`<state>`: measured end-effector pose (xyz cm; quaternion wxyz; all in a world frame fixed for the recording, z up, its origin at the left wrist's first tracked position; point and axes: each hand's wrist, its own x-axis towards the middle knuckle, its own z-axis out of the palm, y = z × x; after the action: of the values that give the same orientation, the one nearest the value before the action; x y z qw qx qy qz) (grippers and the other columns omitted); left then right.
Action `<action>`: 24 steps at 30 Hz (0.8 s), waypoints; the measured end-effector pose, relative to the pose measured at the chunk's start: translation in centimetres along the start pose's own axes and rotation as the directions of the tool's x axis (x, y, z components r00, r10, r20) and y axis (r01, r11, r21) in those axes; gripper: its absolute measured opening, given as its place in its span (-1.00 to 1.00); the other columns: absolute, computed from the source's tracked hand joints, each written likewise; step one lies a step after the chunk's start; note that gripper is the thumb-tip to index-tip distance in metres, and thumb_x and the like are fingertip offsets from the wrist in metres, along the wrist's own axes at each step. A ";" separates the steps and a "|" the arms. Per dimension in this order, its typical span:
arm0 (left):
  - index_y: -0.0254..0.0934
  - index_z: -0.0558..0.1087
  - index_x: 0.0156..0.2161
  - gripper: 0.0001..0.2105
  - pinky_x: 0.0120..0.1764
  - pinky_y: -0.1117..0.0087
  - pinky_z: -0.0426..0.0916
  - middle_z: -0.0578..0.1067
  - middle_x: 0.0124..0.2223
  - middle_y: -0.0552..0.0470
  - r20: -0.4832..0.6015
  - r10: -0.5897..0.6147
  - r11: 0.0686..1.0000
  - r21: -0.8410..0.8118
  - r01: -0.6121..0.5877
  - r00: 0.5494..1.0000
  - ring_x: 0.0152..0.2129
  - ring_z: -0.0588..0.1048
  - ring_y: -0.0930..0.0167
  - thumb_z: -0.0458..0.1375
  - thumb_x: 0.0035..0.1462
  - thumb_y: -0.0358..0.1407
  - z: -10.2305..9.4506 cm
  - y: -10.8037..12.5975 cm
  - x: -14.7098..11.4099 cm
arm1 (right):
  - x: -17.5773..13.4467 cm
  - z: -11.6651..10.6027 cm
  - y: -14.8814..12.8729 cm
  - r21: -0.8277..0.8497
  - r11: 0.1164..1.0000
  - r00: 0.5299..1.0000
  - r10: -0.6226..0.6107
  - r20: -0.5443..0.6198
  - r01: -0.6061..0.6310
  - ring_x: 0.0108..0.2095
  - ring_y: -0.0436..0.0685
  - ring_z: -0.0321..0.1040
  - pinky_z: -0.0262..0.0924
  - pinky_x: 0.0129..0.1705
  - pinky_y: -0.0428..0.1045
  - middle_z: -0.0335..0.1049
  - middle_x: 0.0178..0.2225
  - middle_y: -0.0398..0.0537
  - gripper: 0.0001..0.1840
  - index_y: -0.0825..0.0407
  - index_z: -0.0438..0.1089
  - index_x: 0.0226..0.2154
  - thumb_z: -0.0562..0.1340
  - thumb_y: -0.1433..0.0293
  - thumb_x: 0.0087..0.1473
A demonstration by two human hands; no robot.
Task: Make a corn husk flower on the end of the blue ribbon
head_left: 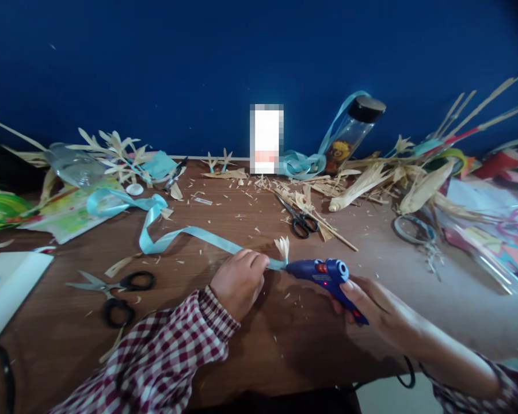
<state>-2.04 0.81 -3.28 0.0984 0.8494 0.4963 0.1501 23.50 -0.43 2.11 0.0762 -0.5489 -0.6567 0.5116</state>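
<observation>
My left hand (240, 282) is closed on a light blue satin ribbon (207, 236), whose long tail curls away to the left over the table. Just past my fingers the ribbon's end meets a small pale corn husk flower (282, 248). In my right hand (366, 302) is a blue hot glue gun (317, 273) with a red light on its side. Its nozzle points left and is at the ribbon's end, below the husk petals; whether it touches, I cannot tell. My left fingertips are mostly hidden behind the back of the hand.
Black-handled scissors (112, 296) lie open at left; a second pair (300, 221) lies mid-table among husk scraps. Behind stand a leaning jar (351, 135) and a bright phone screen (266, 138). Corn husks (362, 181) and a tape roll (453, 161) crowd the right; a white box (15, 287) sits left.
</observation>
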 end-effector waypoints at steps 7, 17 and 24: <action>-0.31 0.33 -0.28 -0.86 -0.17 0.23 0.36 0.44 -0.30 -0.04 0.008 0.006 1.000 0.009 -0.006 1.000 -0.28 0.39 0.31 -0.01 0.10 -0.53 0.0 0.1 0.0 | -1.1 -0.7 0.4 0.047 0.999 1.000 -0.012 -0.024 0.013 -0.51 0.02 0.23 0.13 -0.45 -0.08 0.36 -0.47 -0.07 -0.52 0.04 0.31 -0.41 -0.12 0.10 0.23; -0.32 0.34 -0.27 -0.87 -0.18 0.24 0.36 0.43 -0.30 -0.04 0.026 -0.009 1.000 0.016 0.009 1.000 -0.28 0.38 0.31 -0.02 0.13 -0.50 -0.2 0.1 0.0 | 0.0 0.2 0.7 0.038 0.999 0.999 -0.020 -0.042 0.022 -0.53 0.03 0.25 0.15 -0.47 -0.08 0.36 -0.49 -0.08 -0.50 0.05 0.32 -0.39 -0.13 0.08 0.22; -0.32 0.35 -0.27 -0.86 -0.17 0.24 0.36 0.43 -0.29 -0.04 0.015 -0.014 1.000 0.015 0.013 1.000 -0.27 0.38 0.31 -0.03 0.13 -0.50 0.0 0.0 0.0 | -0.6 -0.3 0.4 0.009 1.000 0.999 -0.016 -0.049 0.016 -0.53 0.01 0.22 0.12 -0.47 -0.09 0.35 -0.49 -0.10 -0.52 0.03 0.30 -0.43 -0.13 0.09 0.23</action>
<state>-2.00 0.79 -3.29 0.0970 0.8478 0.5023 0.1395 24.15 -0.84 2.24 0.0989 -0.5554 -0.6566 0.5005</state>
